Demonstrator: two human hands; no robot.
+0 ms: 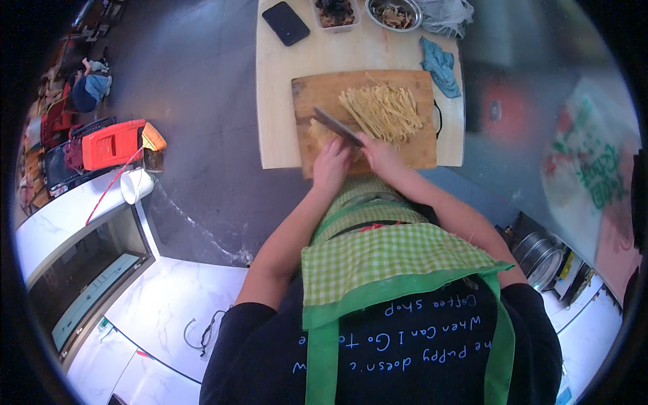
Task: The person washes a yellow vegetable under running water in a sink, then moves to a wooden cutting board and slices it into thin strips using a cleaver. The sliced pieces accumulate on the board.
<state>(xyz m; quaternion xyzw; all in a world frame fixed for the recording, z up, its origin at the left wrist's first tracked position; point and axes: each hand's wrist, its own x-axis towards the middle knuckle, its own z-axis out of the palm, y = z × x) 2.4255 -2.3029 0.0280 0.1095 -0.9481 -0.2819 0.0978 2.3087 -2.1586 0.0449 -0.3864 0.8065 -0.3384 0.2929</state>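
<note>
My right hand (378,152) grips a kitchen knife (336,125), whose blade slants up and to the left over a wooden cutting board (367,78). Fingers bent, my left hand (331,164) presses on a pale yellow, sheet-like food (319,131) beside the blade. Part of that food is hidden under the knife and my fingers. A heap of thin yellow strips (382,109) covers the board's upper right, just beyond my right hand.
On the light wooden table (276,111) are a phone (286,23), a plastic tub of dark food (335,14), a metal bowl of food pieces (397,17), a clear plastic bag (445,15) and a blue cloth (439,66). At left, a broom (153,137) leans near a red container (112,145).
</note>
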